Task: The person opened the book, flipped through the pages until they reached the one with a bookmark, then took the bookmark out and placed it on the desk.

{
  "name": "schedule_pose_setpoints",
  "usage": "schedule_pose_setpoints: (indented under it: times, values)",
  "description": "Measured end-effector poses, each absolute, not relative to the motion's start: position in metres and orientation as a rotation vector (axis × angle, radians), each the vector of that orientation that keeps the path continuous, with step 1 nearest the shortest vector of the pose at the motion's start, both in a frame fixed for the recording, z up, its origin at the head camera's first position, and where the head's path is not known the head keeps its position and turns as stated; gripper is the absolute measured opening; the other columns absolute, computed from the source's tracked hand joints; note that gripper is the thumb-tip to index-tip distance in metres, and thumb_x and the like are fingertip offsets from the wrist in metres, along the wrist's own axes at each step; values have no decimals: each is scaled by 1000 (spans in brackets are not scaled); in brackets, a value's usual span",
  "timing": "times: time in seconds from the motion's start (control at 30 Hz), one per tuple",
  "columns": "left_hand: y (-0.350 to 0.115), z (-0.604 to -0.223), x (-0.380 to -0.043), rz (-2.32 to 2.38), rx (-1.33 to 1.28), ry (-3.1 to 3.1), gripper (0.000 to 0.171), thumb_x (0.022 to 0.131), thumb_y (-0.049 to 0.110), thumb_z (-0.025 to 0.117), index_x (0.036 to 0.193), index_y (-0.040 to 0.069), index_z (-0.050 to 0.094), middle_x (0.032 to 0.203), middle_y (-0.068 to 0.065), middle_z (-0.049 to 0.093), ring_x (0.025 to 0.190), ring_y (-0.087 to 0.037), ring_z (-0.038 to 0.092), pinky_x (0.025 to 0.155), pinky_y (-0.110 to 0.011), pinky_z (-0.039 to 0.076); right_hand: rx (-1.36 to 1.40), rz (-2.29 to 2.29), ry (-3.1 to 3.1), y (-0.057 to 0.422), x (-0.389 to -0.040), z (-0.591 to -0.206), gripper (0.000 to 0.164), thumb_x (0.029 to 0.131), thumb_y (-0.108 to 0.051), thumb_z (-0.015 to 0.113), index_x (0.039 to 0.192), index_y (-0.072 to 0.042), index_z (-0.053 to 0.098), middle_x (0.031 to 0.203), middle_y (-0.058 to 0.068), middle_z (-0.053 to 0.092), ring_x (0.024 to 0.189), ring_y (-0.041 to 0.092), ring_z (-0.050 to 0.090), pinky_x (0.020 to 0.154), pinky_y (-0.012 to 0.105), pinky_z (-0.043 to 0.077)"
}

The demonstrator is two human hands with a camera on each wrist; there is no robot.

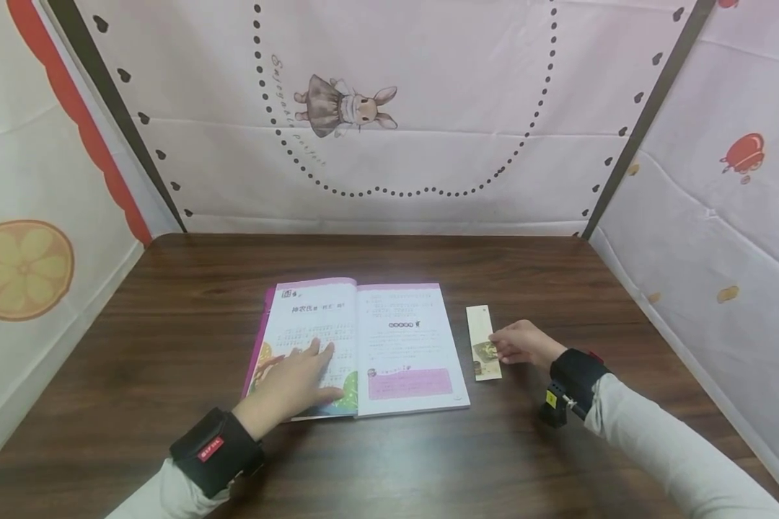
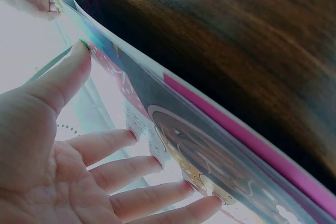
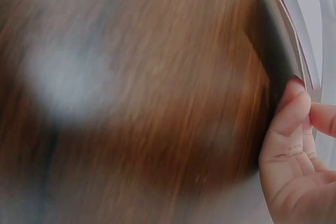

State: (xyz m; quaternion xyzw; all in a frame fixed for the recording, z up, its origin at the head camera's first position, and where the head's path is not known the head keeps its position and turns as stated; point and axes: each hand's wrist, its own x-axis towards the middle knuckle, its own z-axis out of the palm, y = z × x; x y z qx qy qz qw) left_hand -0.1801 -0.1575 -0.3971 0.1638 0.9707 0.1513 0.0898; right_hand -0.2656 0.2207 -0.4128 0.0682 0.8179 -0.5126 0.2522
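An open book lies on the wooden table, its left page carrying coloured fruit pictures and its right page a purple box. My left hand rests on the left page with fingers spread; the left wrist view shows those straight fingertips against the page. To the right of the book, my right hand pinches a bookmark, a cream paper strip with a printed picture at its lower end. Seen from the right wrist, the thumb and finger grip the strip's edge, and the strip stands off the table there.
The brown table extends around the book. Behind it hangs a pale cloth wall with a rabbit print, and patterned cloth walls stand at both sides. Each wrist wears a black band.
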Motion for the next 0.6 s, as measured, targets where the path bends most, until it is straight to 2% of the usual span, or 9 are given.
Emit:
schedule_pose_setpoints:
  times: [0.37,0.6]
  values:
    - [-159,-399,-180,454,497,2909,76,77,46,63,134,2,38,138,-29,37,117,-50,35,92,-63,38,64,-1371,2285,232,-268,-414,18,86,-6,51,89,12,54,54,-5,51,51,7,53,48,17,50]
    - [-158,-402,-180,456,497,2908,78,76,48,63,134,3,38,138,-28,37,117,-51,34,92,-64,38,65,-1355,2339,232,-266,-413,15,85,-4,54,85,11,54,57,-2,53,52,8,55,48,18,51]
